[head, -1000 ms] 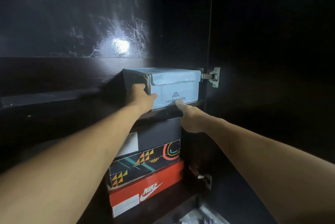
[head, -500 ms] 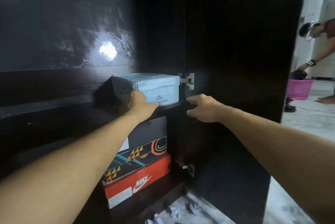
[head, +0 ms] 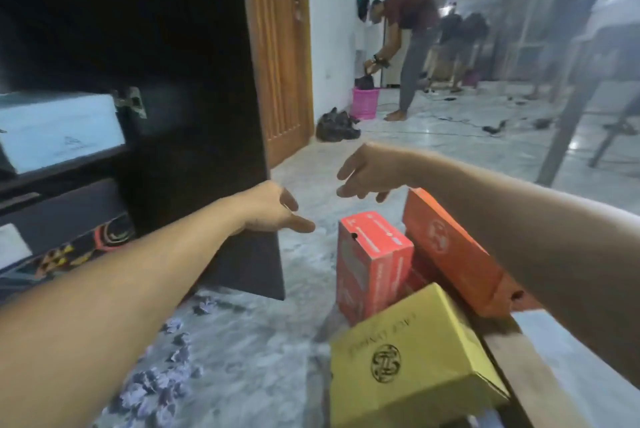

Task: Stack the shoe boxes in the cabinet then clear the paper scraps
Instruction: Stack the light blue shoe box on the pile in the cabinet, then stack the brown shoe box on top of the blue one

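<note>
Three unstacked shoe boxes lie on the floor below and to the right of both hands: an upright red box [head: 372,263], a long orange box [head: 453,251] leaning behind it with its long axis running from upper left to lower right, and a yellow box [head: 412,362] nearest the camera. Right hand [head: 369,173], fingers loosely spread and empty, hovers just above the orange box's upper end and is the nearer hand; left hand [head: 273,208], likewise open and empty, hangs before the dark cabinet door [head: 207,116]. Boxes are matte printed cardboard with crisp edges. A pale blue box [head: 59,131] sits on the cabinet shelf above others. Crumpled paper scraps [head: 156,389] litter the marbled floor [head: 249,358].
</note>
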A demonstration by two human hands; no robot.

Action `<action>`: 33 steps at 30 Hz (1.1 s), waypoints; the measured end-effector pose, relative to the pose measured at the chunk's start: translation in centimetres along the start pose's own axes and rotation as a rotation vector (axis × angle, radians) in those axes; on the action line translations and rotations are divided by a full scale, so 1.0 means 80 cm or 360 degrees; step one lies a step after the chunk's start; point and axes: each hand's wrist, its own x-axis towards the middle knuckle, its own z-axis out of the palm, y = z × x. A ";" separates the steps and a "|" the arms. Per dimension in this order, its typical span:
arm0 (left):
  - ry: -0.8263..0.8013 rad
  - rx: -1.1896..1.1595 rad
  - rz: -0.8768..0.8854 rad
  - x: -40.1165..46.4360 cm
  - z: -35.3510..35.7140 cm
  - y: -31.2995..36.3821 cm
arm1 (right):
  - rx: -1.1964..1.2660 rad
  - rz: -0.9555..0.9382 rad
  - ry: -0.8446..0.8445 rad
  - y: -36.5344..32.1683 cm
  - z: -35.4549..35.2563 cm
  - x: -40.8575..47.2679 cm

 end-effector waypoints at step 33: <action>-0.1002 0.0192 0.0397 -0.014 0.454 0.206 | 0.0005 0.1138 -0.0287 0.400 0.240 -0.294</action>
